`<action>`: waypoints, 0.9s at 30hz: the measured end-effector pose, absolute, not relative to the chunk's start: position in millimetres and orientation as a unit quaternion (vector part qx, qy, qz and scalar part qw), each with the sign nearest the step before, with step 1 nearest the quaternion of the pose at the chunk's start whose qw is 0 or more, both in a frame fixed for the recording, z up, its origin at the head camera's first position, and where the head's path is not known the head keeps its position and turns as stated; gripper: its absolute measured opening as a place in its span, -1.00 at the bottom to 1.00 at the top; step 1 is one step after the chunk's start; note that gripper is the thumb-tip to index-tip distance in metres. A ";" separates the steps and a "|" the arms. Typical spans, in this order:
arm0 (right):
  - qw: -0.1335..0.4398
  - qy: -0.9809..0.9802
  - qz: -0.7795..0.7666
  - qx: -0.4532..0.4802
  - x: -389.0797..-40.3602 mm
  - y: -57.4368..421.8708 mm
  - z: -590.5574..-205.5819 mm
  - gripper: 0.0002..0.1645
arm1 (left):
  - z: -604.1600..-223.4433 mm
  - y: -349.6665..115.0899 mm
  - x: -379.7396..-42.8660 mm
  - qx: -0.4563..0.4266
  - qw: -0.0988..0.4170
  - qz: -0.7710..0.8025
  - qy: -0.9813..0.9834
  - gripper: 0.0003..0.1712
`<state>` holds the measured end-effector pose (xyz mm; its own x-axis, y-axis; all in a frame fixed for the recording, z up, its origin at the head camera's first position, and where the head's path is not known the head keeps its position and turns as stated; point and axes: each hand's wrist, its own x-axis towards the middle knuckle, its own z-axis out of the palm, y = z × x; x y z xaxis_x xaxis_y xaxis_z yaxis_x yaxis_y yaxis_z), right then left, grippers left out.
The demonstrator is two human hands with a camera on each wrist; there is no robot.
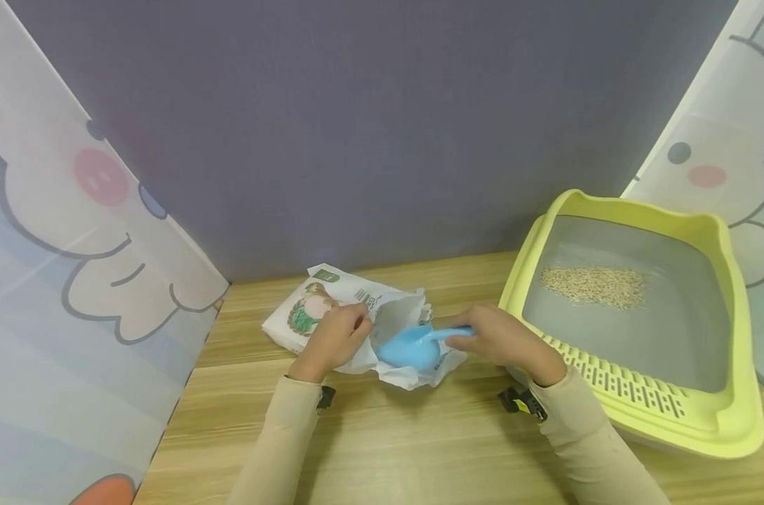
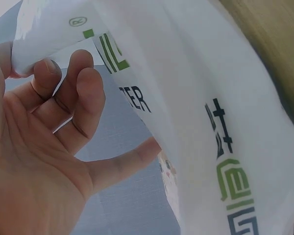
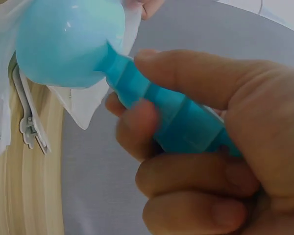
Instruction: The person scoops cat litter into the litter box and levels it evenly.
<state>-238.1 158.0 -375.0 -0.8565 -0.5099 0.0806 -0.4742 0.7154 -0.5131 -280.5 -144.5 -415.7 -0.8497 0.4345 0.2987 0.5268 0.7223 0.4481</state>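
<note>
A white printed litter bag (image 1: 350,293) lies on the wooden table, its mouth spread open toward the right. My left hand (image 1: 337,335) pinches the edge of the bag's mouth; in the left wrist view the bag's white film (image 2: 181,73) runs from the fingertips, while the other fingers are loosely bent. My right hand (image 1: 504,340) grips the handle of a blue scoop (image 1: 413,349). The scoop's rounded bowl (image 3: 71,44) is at the bag's mouth, with white film around it. What the bowl contains is hidden in these views.
At the right stands a yellow-rimmed litter box (image 1: 725,280) with a slotted front ledge. A patch of tan pellets (image 1: 596,286) lies on its grey floor. A grey hinged strip (image 3: 27,110) lies beside the bag. A dark panel (image 1: 369,140) rises behind the table.
</note>
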 end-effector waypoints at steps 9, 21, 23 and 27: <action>0.005 0.956 -0.221 -0.190 -238.2 146.6 -380.7 -0.53 | -416.5 -144.6 -281.2 -0.258 0.086 -0.260 -0.926 -0.66; 0.010 0.960 -0.207 -0.190 -241.1 139.8 -372.6 -0.54 | -414.7 -142.6 -280.0 -0.260 0.083 -0.264 -0.925 -0.65; 0.006 0.959 -0.205 -0.198 -242.0 136.5 -373.2 -0.53 | -414.9 -142.0 -279.7 -0.259 0.082 -0.263 -0.926 -0.65; 0.004 0.956 -0.213 -0.200 -242.7 128.2 -375.0 -0.59 | -416.4 -141.7 -280.5 -0.261 0.087 -0.258 -0.926 -0.65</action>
